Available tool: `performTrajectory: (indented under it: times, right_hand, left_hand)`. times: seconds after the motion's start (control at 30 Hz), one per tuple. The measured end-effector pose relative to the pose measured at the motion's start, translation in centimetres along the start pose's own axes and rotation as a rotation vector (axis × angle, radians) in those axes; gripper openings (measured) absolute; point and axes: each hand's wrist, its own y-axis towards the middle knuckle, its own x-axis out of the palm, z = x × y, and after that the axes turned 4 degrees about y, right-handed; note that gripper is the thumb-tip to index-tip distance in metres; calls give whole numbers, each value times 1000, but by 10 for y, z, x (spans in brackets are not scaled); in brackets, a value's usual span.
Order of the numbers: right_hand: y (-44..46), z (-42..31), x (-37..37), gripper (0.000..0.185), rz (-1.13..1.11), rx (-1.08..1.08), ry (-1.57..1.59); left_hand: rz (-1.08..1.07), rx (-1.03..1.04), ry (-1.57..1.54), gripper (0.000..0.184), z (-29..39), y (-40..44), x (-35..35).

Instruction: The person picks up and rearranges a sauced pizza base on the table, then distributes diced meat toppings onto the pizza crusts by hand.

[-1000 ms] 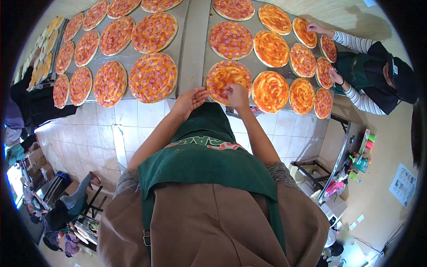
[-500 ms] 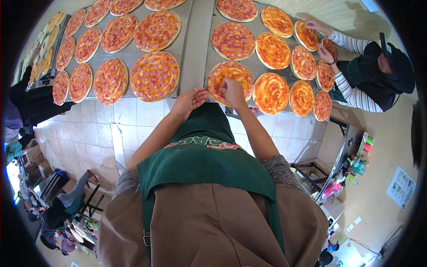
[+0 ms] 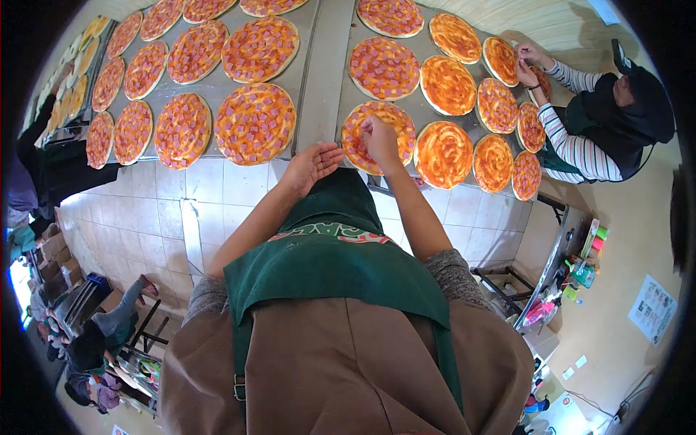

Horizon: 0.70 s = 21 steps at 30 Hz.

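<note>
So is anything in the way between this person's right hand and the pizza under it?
Nothing visible stands between them: the right hand, fingers curled, is right over the pizza. The left hand is off to the pizza's left, not blocking it.

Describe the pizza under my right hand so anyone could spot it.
On the metal worktop, go to the near edge, right of the middle. The pizza lies there, under your right hand. It bears pink cubes; its right-hand neighbour shows none.
</note>
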Motion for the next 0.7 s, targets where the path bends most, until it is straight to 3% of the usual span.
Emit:
performTrajectory:
  times: [0.2,0.3,0.4,0.5,0.6,0.7]
  right_hand:
    - [2,-8,3,10,52,-122,-202]
    - [-9,-43,-6,12,73,-142,50]
    - [-27,-72,-12,18,-139,-135,195]
    - [-38,-76,-10,16,-78,-349,-76]
    - [-38,-74,-13,14,-153,-263,-82]
    - [-26,-51,-14,11,-175,77,207]
  left_hand:
    - [-41,-12,-94,56,2,1,0]
    - [-59,5,-135,61,0,4,-2]
    - [-76,14,-154,66,-1,7,-4]
    - [-41,1,-163,71,-5,15,-6]
    - [49,-24,-163,73,-1,11,4]
    - [0,-20,-142,71,0,10,1]
